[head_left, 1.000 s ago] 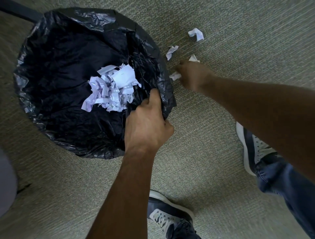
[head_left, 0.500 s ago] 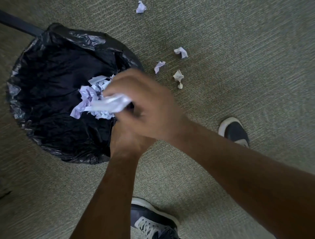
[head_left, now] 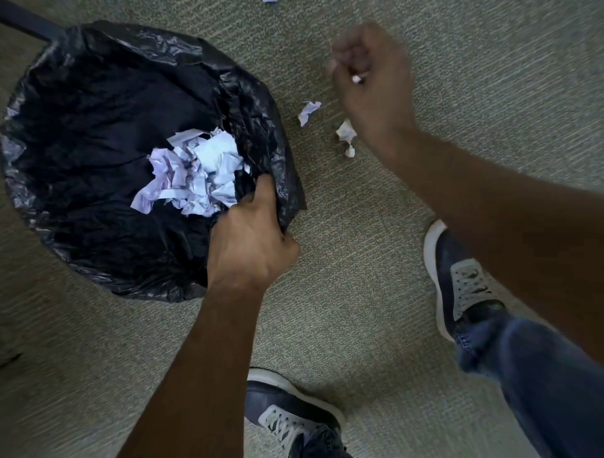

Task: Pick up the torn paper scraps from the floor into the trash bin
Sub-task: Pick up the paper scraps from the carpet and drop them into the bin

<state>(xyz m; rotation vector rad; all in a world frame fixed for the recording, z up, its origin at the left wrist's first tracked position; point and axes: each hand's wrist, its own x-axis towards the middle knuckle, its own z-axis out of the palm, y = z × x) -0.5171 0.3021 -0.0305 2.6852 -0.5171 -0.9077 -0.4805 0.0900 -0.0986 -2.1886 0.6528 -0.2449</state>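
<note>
A trash bin lined with a black bag (head_left: 98, 98) stands on the carpet at the left, with a heap of torn white paper (head_left: 196, 173) inside. My left hand (head_left: 251, 242) grips the bag's right rim. My right hand (head_left: 372, 75), blurred, hovers low over the floor to the right of the bin, its fingers curled around a small paper scrap (head_left: 358, 78). Two more scraps lie on the carpet close by: one scrap (head_left: 309, 111) left of the hand and a crumpled scrap (head_left: 346, 134) beside my wrist.
Another scrap (head_left: 269, 1) peeks in at the top edge. My right shoe (head_left: 457, 281) and left shoe (head_left: 287, 412) stand on the grey-green carpet (head_left: 359, 294). A dark bar (head_left: 26, 23) runs behind the bin at the top left.
My right hand dropped its scrap over the bin and swung back right to the floor scraps, where its fingers now close on a small one. My left hand kept its grip on the bag rim.
</note>
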